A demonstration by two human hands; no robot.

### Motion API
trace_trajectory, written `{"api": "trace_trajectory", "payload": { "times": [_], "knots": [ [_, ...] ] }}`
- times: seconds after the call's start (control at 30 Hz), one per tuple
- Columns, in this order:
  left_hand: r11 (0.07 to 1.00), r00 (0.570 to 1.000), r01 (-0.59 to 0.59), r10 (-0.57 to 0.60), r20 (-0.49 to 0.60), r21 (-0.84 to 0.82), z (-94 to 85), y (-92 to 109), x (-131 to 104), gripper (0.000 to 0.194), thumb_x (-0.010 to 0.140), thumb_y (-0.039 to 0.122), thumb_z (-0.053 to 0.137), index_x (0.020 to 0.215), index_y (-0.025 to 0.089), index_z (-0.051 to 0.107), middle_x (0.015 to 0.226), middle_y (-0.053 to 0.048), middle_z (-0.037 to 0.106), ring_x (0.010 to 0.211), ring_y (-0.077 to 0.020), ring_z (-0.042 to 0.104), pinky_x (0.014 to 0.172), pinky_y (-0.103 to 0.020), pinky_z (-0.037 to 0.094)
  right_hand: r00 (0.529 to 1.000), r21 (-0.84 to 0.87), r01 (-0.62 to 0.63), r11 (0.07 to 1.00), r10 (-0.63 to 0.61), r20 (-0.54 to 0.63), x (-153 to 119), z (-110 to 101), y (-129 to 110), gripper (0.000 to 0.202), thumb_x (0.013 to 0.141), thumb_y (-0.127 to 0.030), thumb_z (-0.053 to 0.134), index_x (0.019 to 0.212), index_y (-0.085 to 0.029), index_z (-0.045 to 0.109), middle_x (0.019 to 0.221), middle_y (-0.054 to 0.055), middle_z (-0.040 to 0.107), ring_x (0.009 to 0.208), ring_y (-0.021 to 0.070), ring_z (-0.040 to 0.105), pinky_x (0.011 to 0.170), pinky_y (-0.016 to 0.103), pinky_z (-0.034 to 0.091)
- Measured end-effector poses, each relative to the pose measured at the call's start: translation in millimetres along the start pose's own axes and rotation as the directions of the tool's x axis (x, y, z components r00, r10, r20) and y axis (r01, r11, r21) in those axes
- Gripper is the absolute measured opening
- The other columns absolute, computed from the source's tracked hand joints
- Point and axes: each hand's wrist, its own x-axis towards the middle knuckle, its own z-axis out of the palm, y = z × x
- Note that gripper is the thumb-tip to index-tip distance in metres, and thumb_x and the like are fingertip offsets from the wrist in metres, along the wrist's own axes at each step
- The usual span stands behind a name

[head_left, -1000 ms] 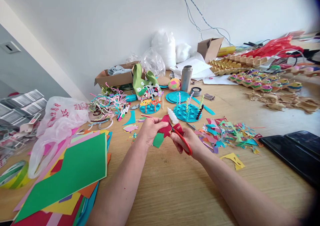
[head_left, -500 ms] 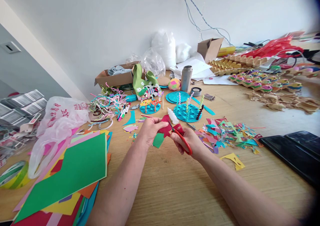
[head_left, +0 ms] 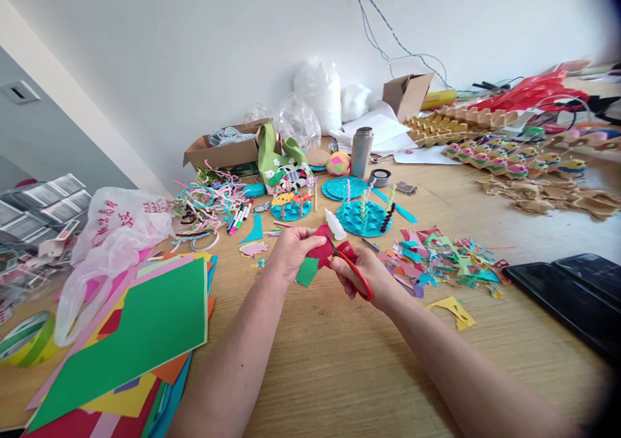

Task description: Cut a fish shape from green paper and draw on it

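Observation:
Near the middle of the table, my left hand (head_left: 292,251) pinches a piece of red paper (head_left: 320,245). My right hand (head_left: 361,273) is closed round the orange-red handles of the scissors (head_left: 358,276), whose blades lie at the red paper. A green paper piece (head_left: 307,272) shows below the red one, beside my left fingers. Just beyond the paper lies a white glue bottle (head_left: 336,224). A blue disc with upright pipe cleaners (head_left: 354,221) stands behind it.
Coloured sheets (head_left: 165,315) are stacked at the left, below a plastic bag (head_left: 116,221). Paper scraps (head_left: 436,260) spread to the right, near a black phone (head_left: 548,295). A metal bottle (head_left: 361,153), tape roll (head_left: 380,178) and painted egg-carton pieces (head_left: 514,160) stand farther back.
Both hands have barely moved. The red paper has shifted very slightly between them at the scissor blades.

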Motion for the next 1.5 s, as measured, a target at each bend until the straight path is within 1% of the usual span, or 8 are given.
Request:
{"api": "trace_trajectory", "payload": {
  "times": [0.23, 0.4, 0.5, 0.6, 0.73, 1.07, 1.2, 1.5],
  "knots": [
    [1.0, 1.0, 0.005, -0.005, -0.002, -0.018, 0.3, 0.1, 0.2, 0.019, 0.053, 0.026, 0.077, 0.064, 0.013, 0.068, 0.06, -0.001, 0.066, 0.052, -0.0104, 0.056, 0.053, -0.022, 0.043, 1.0, -0.001, 0.021, 1.0, -0.021, -0.004, -0.3, -0.2, 1.0, 0.048, 0.064, -0.062, 0.068, 0.062, -0.02, 0.044, 0.038, -0.008, 0.045, 0.029, 0.0075, 0.041, 0.029, 0.019, 0.033],
    [1.0, 1.0, 0.008, -0.008, -0.004, -0.024, 0.4, 1.0, -0.4, 0.019, 0.053, 0.025, 0.077, 0.064, 0.014, 0.068, 0.06, -0.001, 0.066, 0.052, -0.0105, 0.056, 0.054, -0.023, 0.044, 1.0, 0.002, 0.003, 1.0, -0.003, 0.02, 1.5, -1.7, 4.7, 0.044, 0.066, -0.057, 0.069, 0.064, -0.02, 0.046, 0.038, -0.008, 0.046, 0.028, 0.0075, 0.042, 0.028, 0.018, 0.031],
    [1.0, 1.0, 0.011, -0.011, -0.009, -0.022, 1.0, 1.8, -0.8, 0.019, 0.053, 0.025, 0.077, 0.064, 0.014, 0.067, 0.06, -0.001, 0.066, 0.052, -0.0104, 0.056, 0.054, -0.022, 0.043, 1.0, 0.001, -0.003, 1.0, 0.003, 0.008, 2.2, -2.1, 5.4, 0.042, 0.066, -0.055, 0.07, 0.063, -0.021, 0.044, 0.038, -0.008, 0.046, 0.028, 0.0078, 0.042, 0.028, 0.018, 0.031],
    [0.999, 1.0, 0.01, -0.011, -0.025, -0.034, 2.0, 3.1, -1.5, 0.021, 0.052, 0.026, 0.078, 0.065, 0.014, 0.067, 0.061, -0.001, 0.066, 0.053, -0.0102, 0.056, 0.054, -0.022, 0.043, 1.0, -0.008, -0.002, 1.0, 0.002, -0.002, 2.3, -2.4, 5.8, 0.042, 0.066, -0.054, 0.069, 0.062, -0.021, 0.043, 0.037, -0.008, 0.045, 0.027, 0.0079, 0.042, 0.028, 0.018, 0.031],
    [0.999, 0.999, -0.001, -0.001, -0.048, -0.045, 2.7, 4.6, -2.1, 0.022, 0.052, 0.026, 0.078, 0.065, 0.014, 0.066, 0.061, 0.0, 0.065, 0.054, -0.0103, 0.056, 0.055, -0.022, 0.044, 1.0, -0.017, -0.004, 1.0, 0.004, 0.023, 2.8, -3.7, 8.3, 0.04, 0.069, -0.053, 0.068, 0.065, -0.02, 0.046, 0.038, -0.008, 0.047, 0.028, 0.0079, 0.043, 0.028, 0.018, 0.031],
    [1.0, 1.0, 0.008, -0.008, -0.016, 0.016, 0.4, 0.5, 0.1, 0.017, 0.055, 0.025, 0.076, 0.066, 0.014, 0.067, 0.06, -0.001, 0.066, 0.052, -0.01, 0.056, 0.053, -0.022, 0.043, 1.0, 0.0, 0.005, 1.0, -0.005, 0.006, 1.3, -1.4, 4.5, 0.047, 0.065, -0.061, 0.069, 0.066, -0.02, 0.046, 0.041, -0.008, 0.047, 0.03, 0.0083, 0.044, 0.029, 0.019, 0.035],
    [1.0, 1.0, 0.007, -0.007, -0.009, 0.018, 0.3, 0.3, 0.2, 0.017, 0.055, 0.025, 0.076, 0.066, 0.014, 0.068, 0.06, -0.001, 0.066, 0.052, -0.01, 0.056, 0.054, -0.022, 0.043, 1.0, -0.003, 0.007, 1.0, -0.007, 0.024, 2.3, -2.7, 6.8, 0.047, 0.066, -0.062, 0.067, 0.066, -0.019, 0.048, 0.041, -0.008, 0.047, 0.03, 0.008, 0.044, 0.03, 0.019, 0.035],
    [1.0, 1.0, 0.006, -0.007, -0.016, -0.002, 0.6, 1.1, -1.0, 0.017, 0.054, 0.024, 0.076, 0.065, 0.014, 0.067, 0.06, -0.001, 0.066, 0.052, -0.0095, 0.056, 0.053, -0.021, 0.042, 1.0, 0.008, -0.002, 1.0, 0.002, 0.003, 1.0, -1.6, 6.1, 0.047, 0.066, -0.061, 0.068, 0.067, -0.02, 0.046, 0.04, -0.008, 0.046, 0.029, 0.0075, 0.043, 0.028, 0.017, 0.033]
  ]
}}
